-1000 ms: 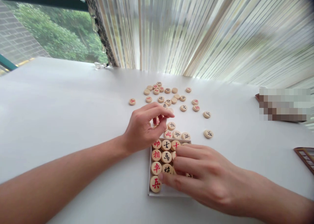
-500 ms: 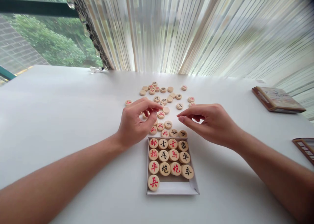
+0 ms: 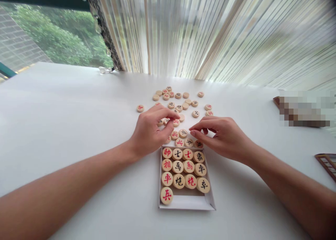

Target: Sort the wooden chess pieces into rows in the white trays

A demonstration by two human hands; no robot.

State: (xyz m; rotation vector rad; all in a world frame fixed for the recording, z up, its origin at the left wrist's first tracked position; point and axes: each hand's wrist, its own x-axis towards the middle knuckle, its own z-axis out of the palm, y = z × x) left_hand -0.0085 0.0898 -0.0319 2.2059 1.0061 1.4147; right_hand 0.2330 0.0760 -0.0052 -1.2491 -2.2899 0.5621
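My left hand [image 3: 154, 128] hovers over the loose xiangqi pieces, fingers curved and thumb and index tip a little apart, with no piece seen in it. Just by its fingertips lies a red-marked piece [image 3: 176, 122]. Opposite it, my right hand [image 3: 217, 133] is bent with thumb and forefinger tips close but apart, also holding nothing visible. A black-marked piece [image 3: 183, 133] is left of those fingertips. Below the hands stands a shallow white box [image 3: 187, 202], holding rows of red and black pieces and a single red soldier piece [image 3: 166, 196] in its nearest row.
Beyond the hands, more round wooden pieces [image 3: 178, 95] are scattered, some blank side up. A piece [image 3: 140, 108] lies apart to the left. At the right are a partly blurred flat box [image 3: 301, 110] and a brown-edged item [image 3: 327, 164]. Curtains [image 3: 173, 29] hang behind the white table [image 3: 65, 128].
The view has shifted slightly, so the box and pieces appear a little farther right. My right hand's fingertips have come slightly lower and nearer the pieces; the left hand keeps its pose.
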